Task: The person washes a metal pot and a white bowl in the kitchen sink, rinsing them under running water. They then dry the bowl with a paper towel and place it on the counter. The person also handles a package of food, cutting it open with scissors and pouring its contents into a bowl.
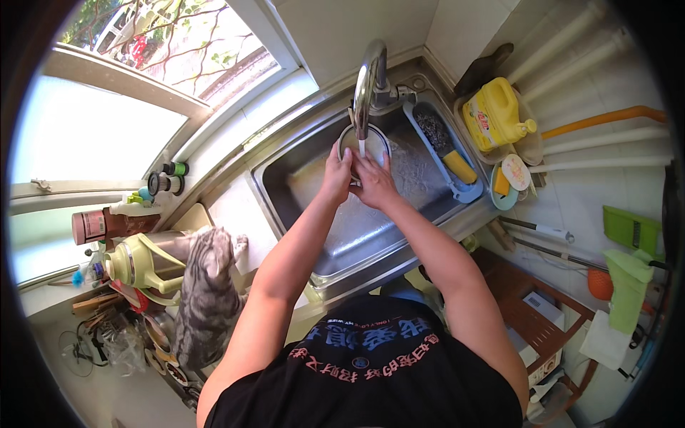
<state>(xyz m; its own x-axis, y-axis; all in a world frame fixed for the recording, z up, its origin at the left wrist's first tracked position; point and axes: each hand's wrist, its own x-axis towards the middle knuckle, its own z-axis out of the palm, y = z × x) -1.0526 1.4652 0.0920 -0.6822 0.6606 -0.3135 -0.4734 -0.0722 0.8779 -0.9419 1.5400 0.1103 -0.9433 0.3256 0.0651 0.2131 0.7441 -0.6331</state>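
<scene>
Under the chrome faucet [364, 88] I have a pale round bowl or dish with a dark rim [379, 136], held over the steel sink [348, 246]. A stream of water [362, 146] runs from the spout onto it. My left hand [337, 174] grips its left side, thumb over the near edge. Inside or against the front of the dish lies my right hand [374, 182], fingers spread on its surface; whether it also grips is hidden. Wet streaks and splashes show on the basin floor.
A blue rack [463, 192] with a steel scourer [432, 131] and yellow sponge [459, 167] hangs at the sink's right side. Beyond it stands a yellow detergent jug [492, 115]. A grey tabby cat [206, 305] sits on the left counter beside a yellow-green thermos flask [142, 262].
</scene>
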